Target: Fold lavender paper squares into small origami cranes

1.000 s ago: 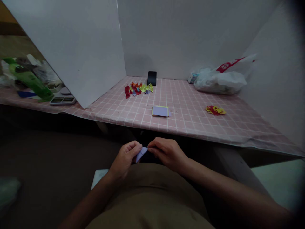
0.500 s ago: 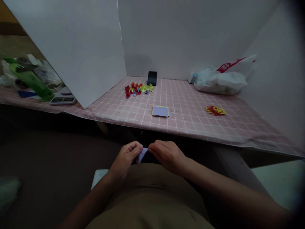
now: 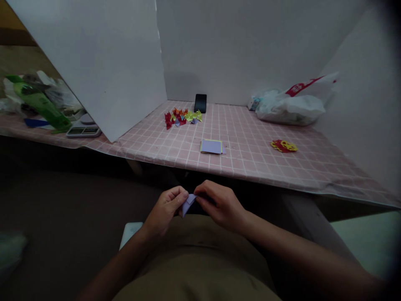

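A small piece of folded purple paper (image 3: 188,203) is held over my lap, just in front of the table edge. My left hand (image 3: 167,207) is closed on its left side, thumb on top. At the paper's upper right corner, my right hand (image 3: 219,205) pinches with thumb and fingertips. On the table beyond lies a stack of paper squares (image 3: 211,146), purple on top with yellow showing at the edge. Farther back sits a cluster of small folded paper pieces (image 3: 181,117) in red, orange, yellow and purple.
A dark phone (image 3: 200,103) leans upright behind the folded pieces. Red and yellow cut-out shapes (image 3: 283,146) lie to the right, below a white plastic bag (image 3: 291,109). White panels enclose the table; left of them are a green bottle (image 3: 42,106) and a scale (image 3: 84,131).
My right hand's fingers have shifted slightly and the thumb now shows apart from the curled fingers, at the paper's corner. My left hand keeps its hold.
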Action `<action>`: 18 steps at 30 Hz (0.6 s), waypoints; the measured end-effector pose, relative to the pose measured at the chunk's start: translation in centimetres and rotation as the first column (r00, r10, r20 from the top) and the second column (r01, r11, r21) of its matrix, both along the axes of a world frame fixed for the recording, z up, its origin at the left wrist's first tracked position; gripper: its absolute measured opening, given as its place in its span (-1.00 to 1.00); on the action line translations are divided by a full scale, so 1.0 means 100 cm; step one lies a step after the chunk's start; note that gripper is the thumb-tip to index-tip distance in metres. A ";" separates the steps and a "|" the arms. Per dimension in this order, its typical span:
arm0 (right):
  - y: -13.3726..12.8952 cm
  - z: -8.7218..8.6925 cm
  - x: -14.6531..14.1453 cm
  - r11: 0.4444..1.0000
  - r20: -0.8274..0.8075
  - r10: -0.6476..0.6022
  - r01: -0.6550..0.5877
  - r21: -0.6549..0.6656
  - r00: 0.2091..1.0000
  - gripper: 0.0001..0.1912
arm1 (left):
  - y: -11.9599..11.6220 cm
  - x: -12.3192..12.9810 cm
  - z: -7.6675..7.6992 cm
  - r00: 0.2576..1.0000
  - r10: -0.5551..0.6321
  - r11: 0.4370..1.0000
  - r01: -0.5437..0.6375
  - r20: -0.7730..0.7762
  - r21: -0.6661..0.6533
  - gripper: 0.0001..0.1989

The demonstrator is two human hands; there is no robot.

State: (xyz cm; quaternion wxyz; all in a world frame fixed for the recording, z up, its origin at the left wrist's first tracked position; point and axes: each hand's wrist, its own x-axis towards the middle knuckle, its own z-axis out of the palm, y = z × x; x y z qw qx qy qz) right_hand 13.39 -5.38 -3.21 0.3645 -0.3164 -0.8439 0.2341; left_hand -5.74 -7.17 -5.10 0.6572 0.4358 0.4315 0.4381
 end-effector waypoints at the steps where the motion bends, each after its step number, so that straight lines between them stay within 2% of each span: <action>1: -0.001 0.002 -0.002 0.994 -0.060 0.002 -0.009 -0.108 0.998 -0.92 | 0.000 0.000 0.000 1.000 0.002 1.000 -0.002 0.002 0.003 -0.61; 3: -0.003 0.004 -0.005 0.937 -0.193 -0.021 -0.048 -0.346 0.981 -0.91 | 0.000 0.000 0.000 1.000 0.018 1.000 -0.019 0.007 0.007 -0.62; 5: -0.003 0.005 -0.009 0.830 -0.313 -0.068 -0.120 -0.544 0.947 -0.89 | -0.001 0.001 0.000 0.999 0.039 0.999 -0.039 0.014 0.012 -0.63; 7: -0.004 0.006 -0.012 0.721 -0.388 -0.121 -0.188 -0.667 0.914 -0.84 | -0.002 0.002 -0.001 0.999 0.045 0.999 -0.045 0.020 0.015 -0.63; 9: -0.005 0.006 -0.014 0.651 -0.418 -0.155 -0.226 -0.725 0.895 -0.79 | -0.002 0.003 -0.002 0.999 0.048 0.999 -0.048 0.022 0.015 -0.64; 13: -0.007 0.007 -0.016 0.596 -0.441 -0.193 -0.253 -0.762 0.876 -0.75 | -0.003 0.004 -0.001 0.999 0.052 0.998 -0.052 -0.003 0.021 -0.65; 18: -0.007 0.009 -0.016 0.590 -0.422 -0.195 -0.237 -0.772 0.885 -0.81 | -0.002 0.002 0.001 0.996 0.048 0.997 -0.044 -0.071 0.067 -0.66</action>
